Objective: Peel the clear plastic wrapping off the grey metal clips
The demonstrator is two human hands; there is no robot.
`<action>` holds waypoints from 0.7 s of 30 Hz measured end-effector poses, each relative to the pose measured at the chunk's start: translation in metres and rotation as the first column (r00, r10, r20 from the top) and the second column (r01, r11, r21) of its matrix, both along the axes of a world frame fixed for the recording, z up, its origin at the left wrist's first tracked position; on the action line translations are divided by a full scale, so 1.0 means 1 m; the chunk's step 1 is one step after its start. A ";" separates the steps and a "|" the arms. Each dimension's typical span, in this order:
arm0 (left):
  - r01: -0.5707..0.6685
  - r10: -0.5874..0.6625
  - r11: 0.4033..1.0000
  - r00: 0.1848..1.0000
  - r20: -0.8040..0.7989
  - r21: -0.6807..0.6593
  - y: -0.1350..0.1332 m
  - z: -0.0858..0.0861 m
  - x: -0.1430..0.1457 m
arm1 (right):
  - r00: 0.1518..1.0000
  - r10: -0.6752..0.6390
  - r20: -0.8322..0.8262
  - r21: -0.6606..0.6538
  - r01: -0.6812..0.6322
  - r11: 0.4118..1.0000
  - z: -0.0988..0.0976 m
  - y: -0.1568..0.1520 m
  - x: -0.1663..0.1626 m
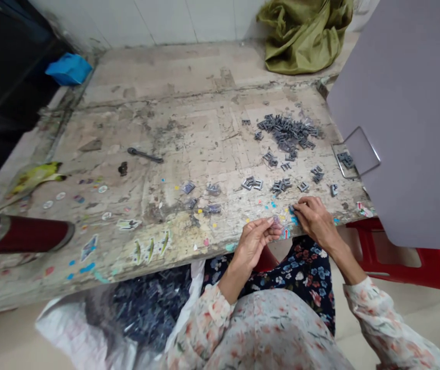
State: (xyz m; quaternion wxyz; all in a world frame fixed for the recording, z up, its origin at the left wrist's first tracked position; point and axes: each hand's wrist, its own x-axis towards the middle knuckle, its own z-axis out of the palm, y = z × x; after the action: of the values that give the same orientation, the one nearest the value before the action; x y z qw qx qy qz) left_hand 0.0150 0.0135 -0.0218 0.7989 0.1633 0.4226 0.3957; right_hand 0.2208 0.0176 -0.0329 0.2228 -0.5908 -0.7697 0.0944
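My left hand [254,241] hovers at the near edge of the worn low table [166,133], fingers pinched on a small clear packet [276,222]. My right hand [314,218] rests on the table edge, fingers closed round a small grey metal part [291,208]. A heap of the same grey parts [287,131] lies at the far right. Smaller groups of parts [277,185] and several filled clear packets [212,190] lie just beyond my hands.
A white bag of dark parts [143,308] sits below the table edge. A wrench-like tool [145,155] lies mid-table. A red cylinder [19,236] rests at the left, a green cloth [305,33] at the back. A grey board [408,113] with a wire handle and a red stool [416,267] stand at the right.
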 end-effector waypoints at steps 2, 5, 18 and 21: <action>-0.009 0.010 1.000 0.999 0.035 -0.026 0.000 0.001 0.001 | 0.998 0.003 -0.065 0.067 0.002 0.998 0.000 -0.007 -0.003; -0.025 0.028 0.999 0.998 0.048 -0.048 -0.001 0.004 0.002 | 0.980 0.045 -0.196 0.115 -0.023 0.993 0.007 -0.023 -0.014; -0.122 0.153 0.972 0.978 -0.145 0.201 -0.020 0.022 0.011 | 0.989 0.097 -0.112 0.328 -0.056 0.943 0.023 -0.064 -0.065; -0.107 0.143 0.970 0.977 -0.155 0.219 -0.022 0.023 0.011 | 0.996 0.071 -0.060 0.393 -0.042 0.919 0.024 -0.062 -0.065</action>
State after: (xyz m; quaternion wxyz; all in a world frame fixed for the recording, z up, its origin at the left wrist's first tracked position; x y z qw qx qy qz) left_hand 0.0261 -0.0088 0.0008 0.7116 0.2526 0.4547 0.4724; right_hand 0.1556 -0.0449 -0.0091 0.3615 -0.5082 -0.7810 -0.0331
